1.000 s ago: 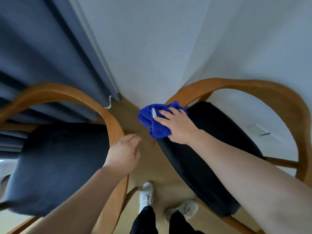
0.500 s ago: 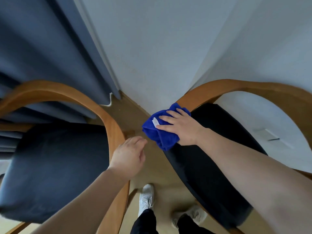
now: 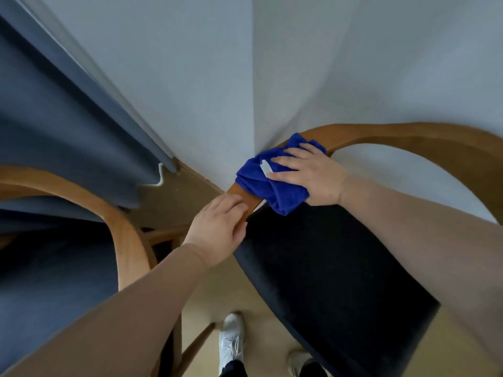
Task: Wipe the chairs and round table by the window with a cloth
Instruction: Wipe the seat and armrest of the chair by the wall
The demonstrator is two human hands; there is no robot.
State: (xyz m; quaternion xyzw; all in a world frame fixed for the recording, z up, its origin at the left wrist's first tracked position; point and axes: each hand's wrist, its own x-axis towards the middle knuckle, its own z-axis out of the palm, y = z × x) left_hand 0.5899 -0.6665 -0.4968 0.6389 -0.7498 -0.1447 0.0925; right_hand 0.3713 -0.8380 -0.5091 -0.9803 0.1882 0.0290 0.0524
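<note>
Two wooden armchairs with dark seats stand side by side. My right hand lies flat with straight fingers on a crumpled blue cloth, pressing it onto the curved wooden arm of the right chair, near its front end. My left hand holds the front tip of that same arm just below the cloth, fingers over the wood and thumb on the seat side. The right chair's black seat lies under my right forearm. The left chair's arm and seat are at the left. No round table shows.
A blue-grey curtain hangs at the upper left, down behind the left chair. White walls meet in a corner right behind the chairs. My shoes stand on the beige floor in the narrow gap between the chairs.
My right hand has slid the cloth up along the right chair's arm. My left hand left the left chair's arm and crossed over to the front tip of the right chair's arm.
</note>
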